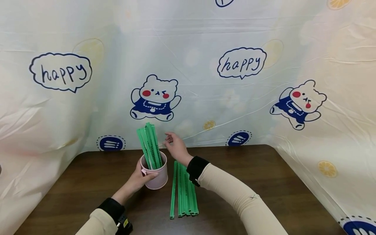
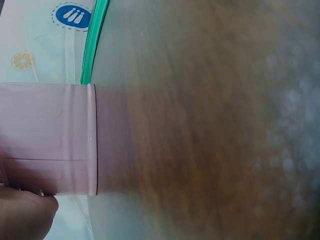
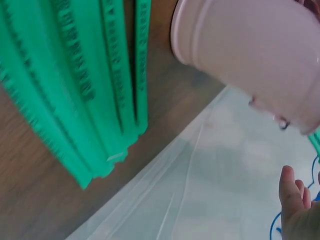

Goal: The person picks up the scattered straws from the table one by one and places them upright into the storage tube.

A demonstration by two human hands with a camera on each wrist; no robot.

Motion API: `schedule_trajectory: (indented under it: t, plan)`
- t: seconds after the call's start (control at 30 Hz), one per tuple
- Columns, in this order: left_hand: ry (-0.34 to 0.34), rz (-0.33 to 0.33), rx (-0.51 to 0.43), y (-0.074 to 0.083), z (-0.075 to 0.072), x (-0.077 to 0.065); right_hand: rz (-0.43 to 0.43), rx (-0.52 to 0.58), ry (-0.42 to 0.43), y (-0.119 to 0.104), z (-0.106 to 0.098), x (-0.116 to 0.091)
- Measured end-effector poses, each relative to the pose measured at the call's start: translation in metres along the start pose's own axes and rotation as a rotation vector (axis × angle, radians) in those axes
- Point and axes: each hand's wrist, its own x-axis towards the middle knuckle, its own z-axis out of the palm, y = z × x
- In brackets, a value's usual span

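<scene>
A pale pink pail (image 1: 157, 180) stands on the table, holding a bundle of long, narrow green packets (image 1: 149, 143) that lean upright past its rim. My left hand (image 1: 137, 180) grips the pail from its left side; a fingertip also shows against the pail wall (image 2: 45, 125) in the left wrist view. My right hand (image 1: 178, 149) hovers right of the bundle, its fingers loosely bent with nothing seen in them. Below it lie several more green packets (image 1: 184, 192), side by side; dark print shows on these packets (image 3: 75, 75) in the right wrist view. What they contain is hidden.
The dark brown wooden table (image 1: 249, 182) ends at a rounded back edge. Behind and beside it hangs a pale printed curtain (image 1: 199, 107) with bears, orange slices and speech bubbles. Black bands (image 1: 197, 170) with small devices sit on both wrists.
</scene>
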Motion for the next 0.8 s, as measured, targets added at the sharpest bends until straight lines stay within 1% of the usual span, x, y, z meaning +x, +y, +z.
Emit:
schedule_trajectory:
  t: [0.13,0.2,0.33,0.47,0.6,0.67,0.8]
  plan:
    - [0.000,-0.003,0.005,0.000,0.000,0.001,0.001,-0.010,0.032,0.008,-0.015,0.001]
    - [0.001,0.000,0.001,-0.001,0.000,0.001,0.020,-0.010,0.040,0.014,-0.023,-0.001]
    - [-0.004,0.002,-0.013,-0.001,0.000,0.001,0.060,-0.021,0.026,0.035,-0.036,-0.010]
    - [-0.017,-0.009,-0.007,-0.002,-0.001,0.000,0.126,-0.067,-0.024,0.061,-0.043,-0.026]
    - [-0.026,-0.026,-0.007,-0.001,-0.002,-0.001,0.239,-0.104,-0.115,0.083,-0.044,-0.043]
    - [-0.029,-0.038,-0.010,0.000,-0.002,-0.001,0.283,-0.110,-0.151,0.091,-0.043,-0.049]
    - [-0.037,-0.045,-0.019,0.001,-0.002,0.001,0.316,-0.125,-0.174,0.098,-0.040,-0.057]
